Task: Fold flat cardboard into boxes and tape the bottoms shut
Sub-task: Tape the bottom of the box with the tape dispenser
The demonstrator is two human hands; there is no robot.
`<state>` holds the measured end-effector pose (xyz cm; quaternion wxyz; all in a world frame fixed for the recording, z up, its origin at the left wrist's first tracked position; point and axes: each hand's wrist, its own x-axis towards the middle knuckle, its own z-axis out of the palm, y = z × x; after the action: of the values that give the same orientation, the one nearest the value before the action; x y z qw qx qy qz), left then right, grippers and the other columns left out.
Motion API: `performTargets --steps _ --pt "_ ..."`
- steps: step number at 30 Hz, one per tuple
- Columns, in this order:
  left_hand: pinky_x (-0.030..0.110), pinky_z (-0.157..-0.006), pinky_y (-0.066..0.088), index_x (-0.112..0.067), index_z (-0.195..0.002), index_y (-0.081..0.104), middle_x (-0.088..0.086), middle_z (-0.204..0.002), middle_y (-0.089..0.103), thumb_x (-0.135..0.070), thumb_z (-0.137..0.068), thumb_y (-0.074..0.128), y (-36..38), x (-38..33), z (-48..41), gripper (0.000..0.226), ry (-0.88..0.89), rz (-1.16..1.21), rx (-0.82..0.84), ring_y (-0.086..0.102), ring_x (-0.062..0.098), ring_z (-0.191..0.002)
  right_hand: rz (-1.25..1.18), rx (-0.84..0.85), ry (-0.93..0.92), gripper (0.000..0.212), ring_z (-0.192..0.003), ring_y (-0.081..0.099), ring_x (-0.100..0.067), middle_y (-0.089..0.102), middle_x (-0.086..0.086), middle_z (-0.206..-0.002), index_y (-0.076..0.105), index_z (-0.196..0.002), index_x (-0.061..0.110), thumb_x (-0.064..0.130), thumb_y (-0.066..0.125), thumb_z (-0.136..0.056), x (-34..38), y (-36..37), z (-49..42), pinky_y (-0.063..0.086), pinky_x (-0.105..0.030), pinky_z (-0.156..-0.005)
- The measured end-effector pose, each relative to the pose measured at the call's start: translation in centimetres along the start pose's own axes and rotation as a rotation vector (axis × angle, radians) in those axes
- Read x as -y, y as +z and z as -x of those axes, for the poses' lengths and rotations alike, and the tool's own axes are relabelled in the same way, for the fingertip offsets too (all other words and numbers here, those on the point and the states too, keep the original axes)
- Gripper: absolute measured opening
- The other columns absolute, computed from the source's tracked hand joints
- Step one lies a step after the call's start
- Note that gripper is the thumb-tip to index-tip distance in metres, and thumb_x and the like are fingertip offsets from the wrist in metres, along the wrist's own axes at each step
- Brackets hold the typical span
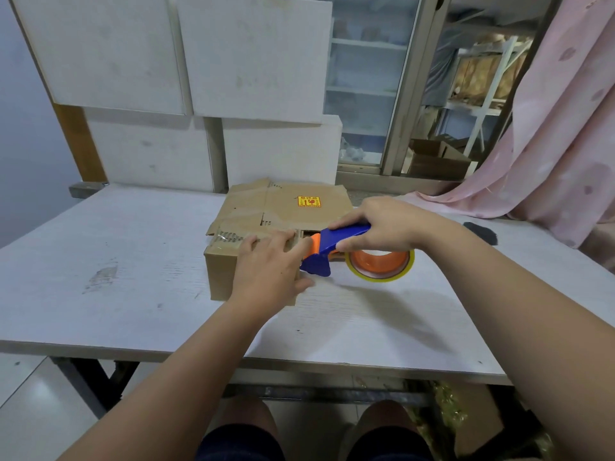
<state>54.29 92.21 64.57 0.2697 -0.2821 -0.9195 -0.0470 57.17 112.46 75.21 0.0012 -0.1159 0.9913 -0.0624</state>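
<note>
A left hand (269,264) presses flat on a worn brown cardboard box (229,257). The right hand (376,227) grips a blue-and-orange tape dispenser (336,244) (handle enclosed). The box looks light and stiff, best steadied at its flaps.

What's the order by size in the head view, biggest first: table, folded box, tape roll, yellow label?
1. table
2. folded box
3. tape roll
4. yellow label, smallest as seen, though it lies farther back, so its true size is unsure.
</note>
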Motion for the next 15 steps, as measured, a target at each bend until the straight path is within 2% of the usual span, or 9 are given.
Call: performTargets --steps 3,6,8,11,15 --pt "0.040 -0.083 0.038 -0.022 -0.098 0.064 0.005 -0.115 0.064 -0.049 -0.068 0.074 1.4 -0.2 0.1 0.042 0.001 0.002 -0.216 0.064 0.025 -0.090 0.051 0.076 0.005 0.039 -0.101 0.056 -0.013 0.066 0.013 -0.114 0.061 -0.123 0.044 0.054 0.060 -0.085 0.9 -1.2 -1.0 0.046 -0.031 -0.084" --pt "0.037 -0.075 0.034 -0.018 -0.095 0.066 -0.001 -0.105 0.067 -0.042 -0.072 0.067 2.4 -0.9 0.1 0.034 -0.016 -0.014 -0.435 0.061 0.020 -0.086 0.078 0.147 0.005 0.038 -0.096 0.059 -0.014 0.070 0.006 -0.105 0.062 -0.121 0.042 0.055 0.061 -0.084 1.7 -2.2 -1.8 0.050 -0.035 -0.087" --pt "0.037 -0.074 0.033 -0.019 -0.097 0.064 -0.003 -0.098 0.067 -0.035 -0.072 0.068 2.7 -1.3 -0.1 0.030 -0.021 -0.002 -0.519 0.061 0.018 -0.083 0.085 0.170 0.010 0.038 -0.095 0.057 -0.012 0.068 0.009 -0.106 0.063 -0.121 0.039 0.053 0.062 -0.085 2.2 -2.6 -2.2 0.048 -0.030 -0.083" --pt "0.036 -0.075 0.033 -0.019 -0.097 0.065 -0.004 -0.094 0.068 -0.035 -0.071 0.070 2.9 -1.4 -0.2 0.030 -0.034 0.030 -0.541 0.061 0.018 -0.081 0.091 0.206 0.009 0.036 -0.093 0.054 -0.010 0.065 0.013 -0.105 0.066 -0.118 0.037 0.051 0.063 -0.085 2.5 -3.0 -3.0 0.041 -0.026 -0.079" --pt "0.034 -0.076 0.030 -0.020 -0.098 0.067 -0.004 -0.091 0.067 -0.039 -0.065 0.079 2.4 -1.3 0.0 0.040 -0.067 0.075 -0.462 0.060 0.018 -0.079 0.014 0.261 0.028 0.031 -0.098 0.054 -0.010 0.065 0.014 -0.104 0.069 -0.112 0.037 0.050 0.065 -0.084 2.1 -3.3 -4.0 0.042 -0.028 -0.084"
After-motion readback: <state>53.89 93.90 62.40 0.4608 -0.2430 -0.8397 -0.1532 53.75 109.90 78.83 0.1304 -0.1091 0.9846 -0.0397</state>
